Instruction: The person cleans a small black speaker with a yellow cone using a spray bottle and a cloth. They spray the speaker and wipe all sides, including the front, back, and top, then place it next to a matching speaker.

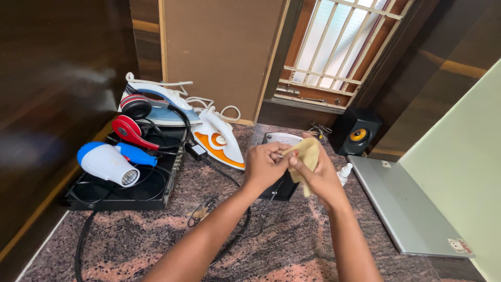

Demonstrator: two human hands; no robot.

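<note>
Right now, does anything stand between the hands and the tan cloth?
Nothing visible does. The left hand and right hand both already grip the tan cloth, held above the dark box.

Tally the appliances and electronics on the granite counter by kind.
Clothes irons: 2, one blue-and-white, one orange-and-white
Blue-and-white hair dryer: 1
Red-and-black headphones: 1
Black speaker with orange cone: 1
Closed silver laptop: 1
Flat black box: 1
Total: 7
</note>
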